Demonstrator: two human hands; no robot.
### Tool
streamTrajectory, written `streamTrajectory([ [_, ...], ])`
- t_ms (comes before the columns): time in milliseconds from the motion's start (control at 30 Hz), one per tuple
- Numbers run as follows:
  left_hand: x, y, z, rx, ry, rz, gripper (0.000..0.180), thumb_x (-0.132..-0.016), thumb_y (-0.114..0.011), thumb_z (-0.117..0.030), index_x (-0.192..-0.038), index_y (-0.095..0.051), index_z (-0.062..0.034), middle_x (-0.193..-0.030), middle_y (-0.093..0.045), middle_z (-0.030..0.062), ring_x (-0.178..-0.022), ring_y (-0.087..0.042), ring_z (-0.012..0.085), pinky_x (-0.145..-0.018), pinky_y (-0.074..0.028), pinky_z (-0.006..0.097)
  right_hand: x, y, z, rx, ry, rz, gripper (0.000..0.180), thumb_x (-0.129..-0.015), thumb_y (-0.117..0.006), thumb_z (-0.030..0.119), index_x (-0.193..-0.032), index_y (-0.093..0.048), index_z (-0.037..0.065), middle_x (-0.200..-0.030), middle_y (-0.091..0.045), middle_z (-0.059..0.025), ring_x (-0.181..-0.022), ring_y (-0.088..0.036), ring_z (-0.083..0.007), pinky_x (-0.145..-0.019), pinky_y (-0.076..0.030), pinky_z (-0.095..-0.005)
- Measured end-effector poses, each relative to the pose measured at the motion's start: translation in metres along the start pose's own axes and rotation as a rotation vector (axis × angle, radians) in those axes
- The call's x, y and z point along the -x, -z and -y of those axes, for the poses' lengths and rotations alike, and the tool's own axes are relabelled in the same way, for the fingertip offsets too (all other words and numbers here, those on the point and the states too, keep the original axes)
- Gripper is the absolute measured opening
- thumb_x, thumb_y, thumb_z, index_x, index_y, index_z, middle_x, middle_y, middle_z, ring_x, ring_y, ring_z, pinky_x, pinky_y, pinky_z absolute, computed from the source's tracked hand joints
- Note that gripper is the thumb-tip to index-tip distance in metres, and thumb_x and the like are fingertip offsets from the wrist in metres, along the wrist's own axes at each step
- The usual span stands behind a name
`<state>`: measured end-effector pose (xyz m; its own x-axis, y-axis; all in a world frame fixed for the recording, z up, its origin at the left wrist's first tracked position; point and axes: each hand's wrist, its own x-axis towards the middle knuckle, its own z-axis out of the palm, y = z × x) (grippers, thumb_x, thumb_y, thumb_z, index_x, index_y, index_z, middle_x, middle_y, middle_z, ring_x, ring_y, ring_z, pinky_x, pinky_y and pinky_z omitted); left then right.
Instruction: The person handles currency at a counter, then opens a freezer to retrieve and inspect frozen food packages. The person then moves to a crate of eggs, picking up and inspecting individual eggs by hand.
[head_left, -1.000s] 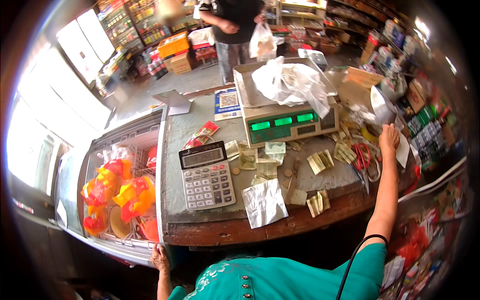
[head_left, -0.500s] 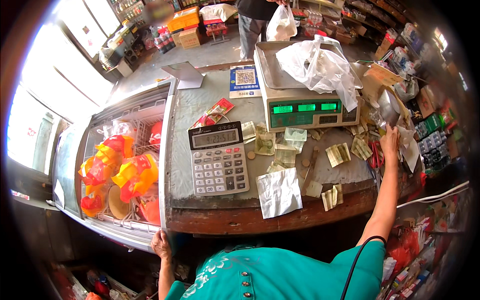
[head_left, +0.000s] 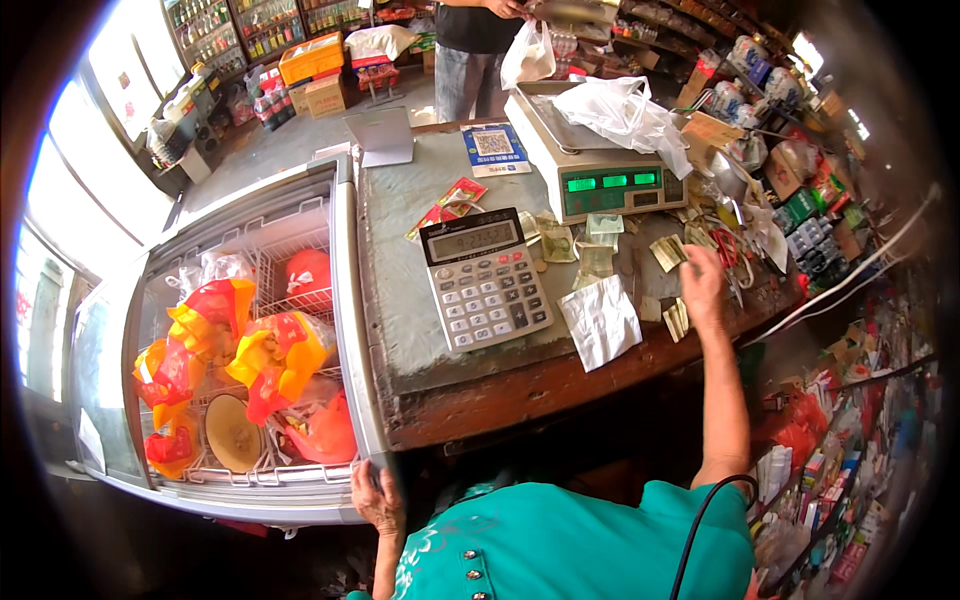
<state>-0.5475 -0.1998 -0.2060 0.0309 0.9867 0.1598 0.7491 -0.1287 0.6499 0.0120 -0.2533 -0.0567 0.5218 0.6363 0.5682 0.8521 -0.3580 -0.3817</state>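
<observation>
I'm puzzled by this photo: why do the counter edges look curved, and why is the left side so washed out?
Head view: the fisheye lens bends the counter edge and freezer rim, with black corners; daylight through the windows blows out the left; the right hand over the banknotes is slightly soft.

The grey stone-topped bench point(head_left: 400, 300) has open room left of the big grey calculator point(head_left: 485, 278). On the right, folded banknotes point(head_left: 668, 252), a white paper slip point(head_left: 601, 320) and the white weighing scale point(head_left: 590, 160) crowd the way.
</observation>
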Motion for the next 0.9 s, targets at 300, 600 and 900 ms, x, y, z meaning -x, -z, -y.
streamTrajectory([
  [300,-0.001,0.035,0.019,-0.063,-0.327,0.334,0.077,-0.070,-0.069,-0.032,-0.129,-0.034,0.0034,-0.126,-0.042,0.0259,-0.116,-0.043,0.0397,-0.096,-0.038,0.042,0.104,-0.040,0.200,-0.316,0.356,0.320,0.016,-0.075,-0.054,-0.003,-0.090,-0.059,0.001,-0.089,-0.058,-0.0135,-0.085,-0.057,-0.0320,-0.074,-0.048,-0.0366],
  [600,-0.015,0.055,0.013,-0.045,-0.199,0.457,0.070,-0.074,-0.066,-0.035,-0.128,-0.037,-0.0010,-0.115,-0.049,0.0259,-0.102,-0.052,0.0390,-0.085,-0.044,0.043,0.126,-0.039,0.233,-0.369,0.399,0.349,0.014,-0.076,-0.055,-0.002,-0.088,-0.061,0.001,-0.083,-0.062,-0.0127,-0.078,-0.061,-0.0297,-0.069,-0.050,-0.0352],
  [900,-0.017,0.039,0.010,-0.138,-0.241,0.326,0.068,-0.073,-0.064,-0.042,-0.124,-0.042,-0.0019,-0.101,-0.057,0.0219,-0.089,-0.059,0.0359,-0.074,-0.047,0.043,0.066,-0.050,0.215,-0.674,0.123,0.350,0.015,-0.084,-0.052,0.003,-0.095,-0.062,-0.002,-0.078,-0.063,-0.0074,-0.065,-0.060,-0.0107,-0.057,-0.048,-0.0228],
])
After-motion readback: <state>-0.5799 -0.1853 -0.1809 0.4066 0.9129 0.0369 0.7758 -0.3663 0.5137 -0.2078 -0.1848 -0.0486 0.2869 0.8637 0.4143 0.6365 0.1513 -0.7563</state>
